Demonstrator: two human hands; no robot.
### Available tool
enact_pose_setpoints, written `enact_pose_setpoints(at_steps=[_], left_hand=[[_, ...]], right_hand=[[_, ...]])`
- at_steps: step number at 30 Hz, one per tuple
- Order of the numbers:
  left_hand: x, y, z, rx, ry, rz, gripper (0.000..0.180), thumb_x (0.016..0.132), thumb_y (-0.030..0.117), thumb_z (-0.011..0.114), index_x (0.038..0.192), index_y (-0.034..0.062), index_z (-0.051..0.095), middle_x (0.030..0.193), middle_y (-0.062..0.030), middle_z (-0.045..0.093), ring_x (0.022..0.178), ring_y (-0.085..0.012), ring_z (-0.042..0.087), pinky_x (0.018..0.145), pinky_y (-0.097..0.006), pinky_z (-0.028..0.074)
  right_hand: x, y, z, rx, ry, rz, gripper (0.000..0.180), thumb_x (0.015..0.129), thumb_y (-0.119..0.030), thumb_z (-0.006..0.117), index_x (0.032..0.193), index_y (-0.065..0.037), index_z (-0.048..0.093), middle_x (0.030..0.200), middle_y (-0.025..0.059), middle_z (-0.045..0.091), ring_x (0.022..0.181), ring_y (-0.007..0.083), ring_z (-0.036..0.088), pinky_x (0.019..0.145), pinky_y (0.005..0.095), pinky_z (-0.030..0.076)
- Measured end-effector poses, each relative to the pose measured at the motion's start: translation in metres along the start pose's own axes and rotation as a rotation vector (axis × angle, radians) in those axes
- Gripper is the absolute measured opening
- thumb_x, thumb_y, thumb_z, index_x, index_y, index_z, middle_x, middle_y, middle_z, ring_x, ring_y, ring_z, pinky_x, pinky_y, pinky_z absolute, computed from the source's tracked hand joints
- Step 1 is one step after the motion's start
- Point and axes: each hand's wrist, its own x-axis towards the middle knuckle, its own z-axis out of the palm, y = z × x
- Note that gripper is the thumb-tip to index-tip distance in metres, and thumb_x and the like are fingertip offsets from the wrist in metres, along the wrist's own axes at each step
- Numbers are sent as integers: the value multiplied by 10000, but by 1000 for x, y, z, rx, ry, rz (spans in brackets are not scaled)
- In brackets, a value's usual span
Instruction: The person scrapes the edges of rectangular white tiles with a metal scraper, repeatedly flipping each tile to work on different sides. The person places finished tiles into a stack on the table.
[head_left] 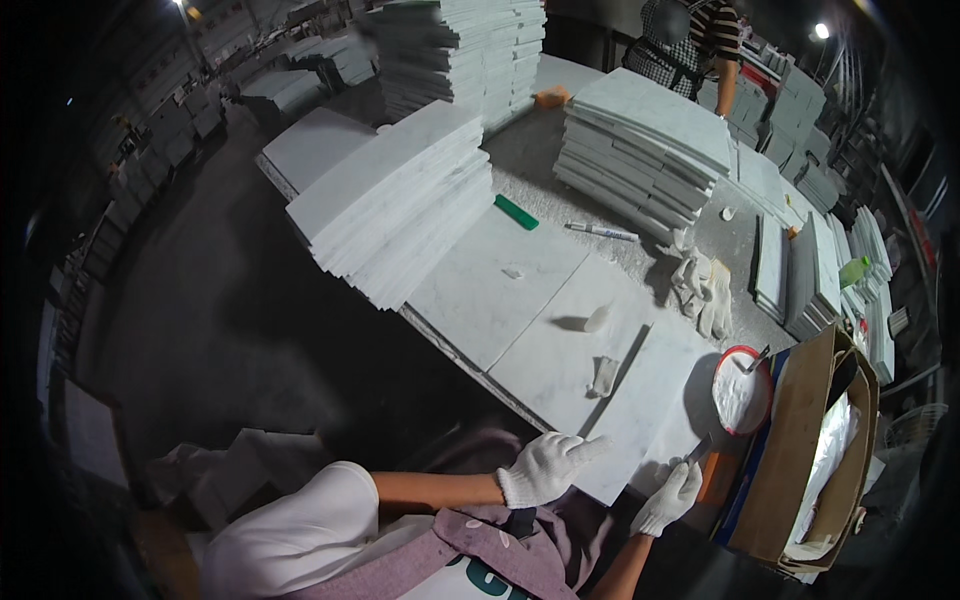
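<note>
My left hand (548,470), in a white glove, rests at the near left edge of a pale marble tile (645,410) with its fingers stretched over it. My right hand (668,500), gloved as well, pinches a small dark flat blade (700,448), like a scraper, just right of the tile. Along the tile's left side runs a dark strip, too dim to tell as shadow or gap. Beyond my right hand stands a red-rimmed bowl (742,392) of white paste with a tool in it. A small whitish lump (603,377) lies left of the tile.
White slabs are stacked at the left (400,200) and at the back right (640,150). A green block (516,212), a marker (602,232) and spare gloves (700,290) lie beyond. An open cardboard box (800,450) stands at the right. A person (680,45) is across the table.
</note>
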Motion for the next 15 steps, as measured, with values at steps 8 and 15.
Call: enact_pose_setpoints(at_steps=[8, 15], left_hand=[[28, -19, -8, 238, -173, -161, 516, 868, 294, 670, 1359, 155, 594, 1205, -101, 653, 1075, -335, 619, 901, -488, 490], [69, -31, 24, 241, -326, -253, 656, 889, 453, 636, 1429, 97, 524, 1444, -170, 556, 1247, -373, 554, 1051, -504, 425]], right_hand=[[-1, -2, 9, 153, -43, 89, 174, 1036, -188, 631, 1140, -50, 614, 992, 60, 683, 804, 136, 660, 688, 285, 562], [2, -3, 27, 120, -177, 259, 211, 1008, -167, 670, 1126, 8, 655, 905, 27, 685, 763, 86, 616, 695, 226, 496]])
